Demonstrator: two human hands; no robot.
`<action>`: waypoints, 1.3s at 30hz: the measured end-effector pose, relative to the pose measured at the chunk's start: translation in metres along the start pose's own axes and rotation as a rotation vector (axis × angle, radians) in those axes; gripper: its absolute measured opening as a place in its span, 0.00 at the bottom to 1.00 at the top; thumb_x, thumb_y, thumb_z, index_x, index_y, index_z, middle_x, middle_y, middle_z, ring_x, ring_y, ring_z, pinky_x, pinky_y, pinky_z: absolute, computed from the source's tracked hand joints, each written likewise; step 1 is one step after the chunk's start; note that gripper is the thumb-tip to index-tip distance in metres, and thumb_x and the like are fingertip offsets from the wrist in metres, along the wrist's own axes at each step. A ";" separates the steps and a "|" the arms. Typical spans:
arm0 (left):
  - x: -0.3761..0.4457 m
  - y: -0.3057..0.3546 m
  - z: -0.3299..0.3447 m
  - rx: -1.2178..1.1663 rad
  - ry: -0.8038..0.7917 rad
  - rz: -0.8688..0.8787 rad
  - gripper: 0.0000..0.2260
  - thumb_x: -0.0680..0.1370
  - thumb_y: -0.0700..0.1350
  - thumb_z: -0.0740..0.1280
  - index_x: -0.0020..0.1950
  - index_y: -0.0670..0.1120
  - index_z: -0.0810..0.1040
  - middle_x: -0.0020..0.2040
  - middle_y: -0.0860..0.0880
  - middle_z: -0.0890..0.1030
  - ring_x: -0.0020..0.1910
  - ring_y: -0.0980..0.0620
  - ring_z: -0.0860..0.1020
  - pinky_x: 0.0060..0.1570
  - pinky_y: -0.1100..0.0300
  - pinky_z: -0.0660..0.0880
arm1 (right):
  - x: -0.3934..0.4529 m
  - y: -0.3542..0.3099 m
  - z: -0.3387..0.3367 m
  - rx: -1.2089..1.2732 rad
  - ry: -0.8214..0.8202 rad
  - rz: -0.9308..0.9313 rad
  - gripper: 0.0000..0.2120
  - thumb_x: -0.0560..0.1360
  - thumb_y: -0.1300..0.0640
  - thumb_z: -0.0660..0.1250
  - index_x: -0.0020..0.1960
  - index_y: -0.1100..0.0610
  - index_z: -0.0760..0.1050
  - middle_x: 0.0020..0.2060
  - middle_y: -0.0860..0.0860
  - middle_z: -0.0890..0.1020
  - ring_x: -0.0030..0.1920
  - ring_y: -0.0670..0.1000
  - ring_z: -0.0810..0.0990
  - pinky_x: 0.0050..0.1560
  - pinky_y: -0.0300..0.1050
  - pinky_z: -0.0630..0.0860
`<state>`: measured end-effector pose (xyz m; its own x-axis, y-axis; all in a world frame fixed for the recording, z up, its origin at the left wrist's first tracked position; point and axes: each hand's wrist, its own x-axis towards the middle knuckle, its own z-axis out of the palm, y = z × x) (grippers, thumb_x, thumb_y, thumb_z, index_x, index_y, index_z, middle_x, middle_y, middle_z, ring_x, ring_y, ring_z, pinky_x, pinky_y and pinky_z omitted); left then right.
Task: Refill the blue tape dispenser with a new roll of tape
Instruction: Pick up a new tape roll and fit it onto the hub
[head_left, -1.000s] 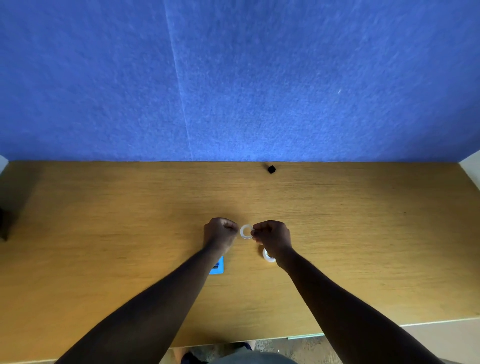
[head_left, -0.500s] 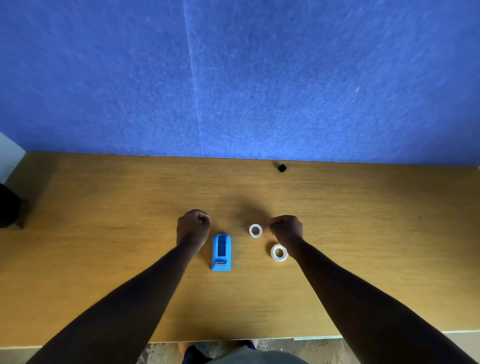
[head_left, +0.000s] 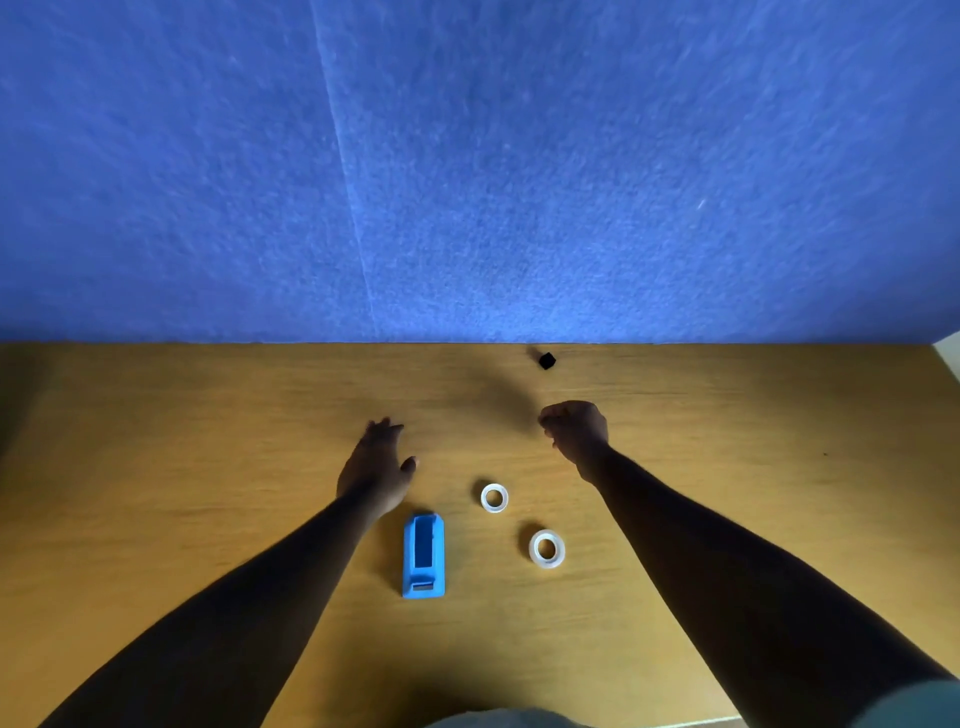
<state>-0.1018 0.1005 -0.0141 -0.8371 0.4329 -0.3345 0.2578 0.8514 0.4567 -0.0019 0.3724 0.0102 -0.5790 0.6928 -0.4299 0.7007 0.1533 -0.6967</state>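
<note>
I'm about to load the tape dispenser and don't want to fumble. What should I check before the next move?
1. Blue plastic tape dispenser free on the wooden desk, nothing gripping it: ok.
2. Dispenser slot clear of an old roll: looks clear, though the slot is dark, so cannot tell for sure.
3. Two white tape rings lie flat and within reach, the thinner ring and the thicker roll: ok.
4. Which ring is the new roll: cannot tell.
5. Left hand open and empty: ok.
6. Right hand curled shut, contents hidden: cannot tell.
</note>
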 end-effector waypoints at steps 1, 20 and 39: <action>0.006 -0.001 0.002 0.039 -0.017 0.022 0.29 0.82 0.52 0.65 0.81 0.49 0.59 0.83 0.49 0.55 0.83 0.48 0.51 0.79 0.49 0.58 | 0.008 -0.004 -0.001 -0.013 0.012 -0.012 0.03 0.75 0.56 0.73 0.46 0.53 0.86 0.43 0.53 0.88 0.48 0.59 0.86 0.47 0.52 0.83; 0.064 -0.039 0.036 0.294 0.018 0.319 0.36 0.81 0.63 0.46 0.83 0.47 0.43 0.84 0.48 0.40 0.83 0.46 0.40 0.80 0.45 0.44 | 0.104 -0.035 0.014 -0.709 0.016 -0.327 0.25 0.78 0.66 0.67 0.71 0.48 0.76 0.69 0.52 0.74 0.68 0.58 0.72 0.56 0.51 0.80; 0.014 0.015 0.002 -0.213 -0.114 0.092 0.26 0.82 0.51 0.66 0.79 0.48 0.65 0.83 0.50 0.58 0.82 0.50 0.52 0.79 0.51 0.57 | -0.021 -0.005 0.029 -0.055 0.061 -0.174 0.19 0.70 0.53 0.81 0.57 0.56 0.81 0.47 0.48 0.85 0.46 0.47 0.82 0.39 0.36 0.75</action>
<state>-0.1083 0.1201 -0.0134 -0.7519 0.5467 -0.3686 0.2129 0.7304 0.6490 -0.0051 0.3367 0.0061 -0.6687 0.6932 -0.2689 0.6149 0.3121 -0.7242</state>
